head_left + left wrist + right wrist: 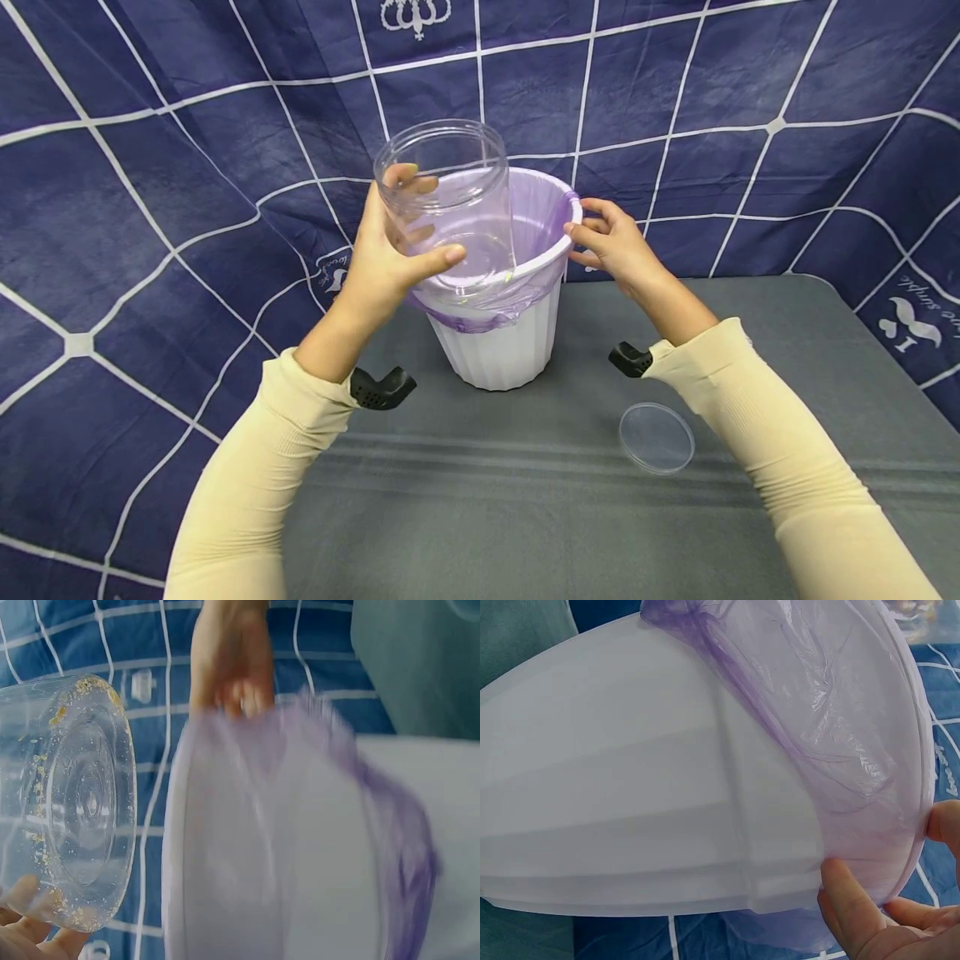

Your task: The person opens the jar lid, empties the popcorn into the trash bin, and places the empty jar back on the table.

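Observation:
A clear plastic jar point(491, 221) is held by my left hand point(378, 271), thumb on the near side and fingers round the far side. Its open mouth faces up, and it tilts slightly, in front of the bin's opening. Yellow and white crumbs cling around the jar's base point(91, 799) in the left wrist view. My right hand point(611, 246) grips the right rim of a white bin point(498, 354), thumb and fingers on either side of the edge. A purple bag point(551, 204) lines the bin and folds over its rim.
A round clear lid point(657, 438) lies on the grey tabletop point(525, 517), right of the bin. Behind stands a blue cloth point(675, 100) with white grid lines. Black wrist mounts point(382, 389) stick out from both sleeves.

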{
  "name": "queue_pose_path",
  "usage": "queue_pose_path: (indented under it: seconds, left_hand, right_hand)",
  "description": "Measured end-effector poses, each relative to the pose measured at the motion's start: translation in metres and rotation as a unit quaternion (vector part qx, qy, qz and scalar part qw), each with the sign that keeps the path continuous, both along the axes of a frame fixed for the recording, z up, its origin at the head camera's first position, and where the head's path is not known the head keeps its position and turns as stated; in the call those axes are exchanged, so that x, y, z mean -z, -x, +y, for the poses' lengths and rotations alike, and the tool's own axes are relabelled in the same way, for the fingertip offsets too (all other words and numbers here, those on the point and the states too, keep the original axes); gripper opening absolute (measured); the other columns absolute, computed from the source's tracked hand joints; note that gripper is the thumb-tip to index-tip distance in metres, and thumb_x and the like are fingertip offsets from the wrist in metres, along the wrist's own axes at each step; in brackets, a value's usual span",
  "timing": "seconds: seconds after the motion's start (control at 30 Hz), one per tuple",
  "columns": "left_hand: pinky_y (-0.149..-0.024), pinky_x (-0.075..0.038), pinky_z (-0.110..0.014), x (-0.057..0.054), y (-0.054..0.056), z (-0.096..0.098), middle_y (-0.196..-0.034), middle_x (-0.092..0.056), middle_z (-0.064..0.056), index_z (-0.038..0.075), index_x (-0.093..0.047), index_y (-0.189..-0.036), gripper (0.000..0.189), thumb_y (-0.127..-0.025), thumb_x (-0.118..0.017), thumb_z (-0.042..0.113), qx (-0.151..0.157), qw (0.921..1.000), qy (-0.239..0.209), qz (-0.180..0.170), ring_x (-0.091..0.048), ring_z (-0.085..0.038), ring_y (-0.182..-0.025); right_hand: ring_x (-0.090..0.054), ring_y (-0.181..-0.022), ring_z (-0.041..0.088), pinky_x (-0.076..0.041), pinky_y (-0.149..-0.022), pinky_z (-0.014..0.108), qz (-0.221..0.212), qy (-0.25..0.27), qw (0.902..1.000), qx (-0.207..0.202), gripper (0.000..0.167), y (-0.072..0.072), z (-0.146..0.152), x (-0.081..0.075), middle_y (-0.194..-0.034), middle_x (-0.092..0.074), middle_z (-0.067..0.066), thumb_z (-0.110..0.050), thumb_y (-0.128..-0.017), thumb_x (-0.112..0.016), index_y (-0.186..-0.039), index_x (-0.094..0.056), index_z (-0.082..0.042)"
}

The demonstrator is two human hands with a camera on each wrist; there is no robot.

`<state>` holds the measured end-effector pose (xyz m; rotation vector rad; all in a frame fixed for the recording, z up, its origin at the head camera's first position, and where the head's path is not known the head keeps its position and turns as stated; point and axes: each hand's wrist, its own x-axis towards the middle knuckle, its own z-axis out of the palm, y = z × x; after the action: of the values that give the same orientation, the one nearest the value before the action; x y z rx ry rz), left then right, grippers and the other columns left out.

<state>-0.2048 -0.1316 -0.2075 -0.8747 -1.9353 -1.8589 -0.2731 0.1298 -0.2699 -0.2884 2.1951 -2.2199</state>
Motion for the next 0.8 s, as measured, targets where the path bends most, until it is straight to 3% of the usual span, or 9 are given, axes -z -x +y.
queue_pose_path:
  seconds: [0.13,0.3,0.53,0.6,0.67,0.8]
  left_hand:
    - [-0.094,-0.035,-0.041,0.011,-0.011,0.010,-0.124,-0.044,-0.015,0.003,-0.031,-0.126,0.086,-0.059,-0.082,0.018,0.046,0.9988,0.002,0.018,-0.042,-0.029,-0.113]
    - [-0.095,-0.033,-0.043,0.027,-0.023,0.019,-0.124,-0.043,-0.017,-0.001,-0.028,-0.128,0.099,-0.056,-0.083,0.041,0.074,0.9966,0.020,0.029,-0.043,-0.029,-0.111]
    - [-0.096,-0.032,-0.047,0.058,-0.036,0.030,-0.128,-0.039,-0.025,-0.006,-0.023,-0.131,0.108,-0.057,-0.080,0.047,0.105,0.9931,0.046,0.022,-0.039,-0.037,-0.115]
    - [-0.096,-0.032,-0.048,0.070,-0.039,0.033,-0.128,-0.038,-0.025,-0.005,-0.023,-0.132,0.107,-0.057,-0.081,0.044,0.116,0.9917,0.053,0.021,-0.038,-0.040,-0.116]
    - [-0.096,-0.031,-0.049,0.081,-0.040,0.036,-0.129,-0.038,-0.026,-0.004,-0.023,-0.132,0.104,-0.056,-0.086,0.031,0.121,0.9907,0.061,0.020,-0.038,-0.038,-0.116]
    - [-0.096,-0.033,-0.046,0.105,-0.041,0.040,-0.130,-0.038,-0.022,-0.002,-0.022,-0.134,0.107,-0.048,-0.086,0.002,0.105,0.9903,0.089,0.018,-0.040,-0.031,-0.118]
  right_hand:
    - [-0.053,-0.102,0.024,-0.046,-0.082,0.033,-0.001,0.006,1.0000,0.000,0.062,0.001,0.000,0.001,-0.127,-0.040,0.023,-0.014,-0.087,-0.059,-0.137,-0.025,-0.003]
    - [-0.054,-0.100,0.022,-0.047,-0.079,0.030,-0.003,0.008,1.0000,0.000,0.061,0.001,0.000,0.001,-0.126,-0.040,0.022,-0.014,-0.087,-0.058,-0.137,-0.026,-0.003]
    - [-0.052,-0.103,0.024,-0.049,-0.075,0.026,0.000,-0.014,0.9999,0.007,0.061,0.001,-0.001,0.000,-0.127,-0.041,0.022,-0.016,-0.087,-0.058,-0.137,-0.026,-0.003]
    - [-0.052,-0.102,0.024,-0.050,-0.074,0.026,0.001,-0.014,0.9999,0.010,0.061,0.001,-0.001,0.001,-0.126,-0.042,0.022,-0.016,-0.087,-0.059,-0.137,-0.027,-0.003]
    - [-0.053,-0.101,0.024,-0.049,-0.075,0.026,0.003,-0.006,0.9999,0.008,0.061,0.001,-0.001,0.001,-0.126,-0.041,0.023,-0.014,-0.087,-0.058,-0.137,-0.026,-0.003]
    - [-0.055,-0.098,0.022,-0.048,-0.077,0.029,0.004,0.008,1.0000,0.005,0.062,0.001,-0.001,0.001,-0.126,-0.041,0.024,-0.013,-0.086,-0.059,-0.137,-0.026,-0.002]
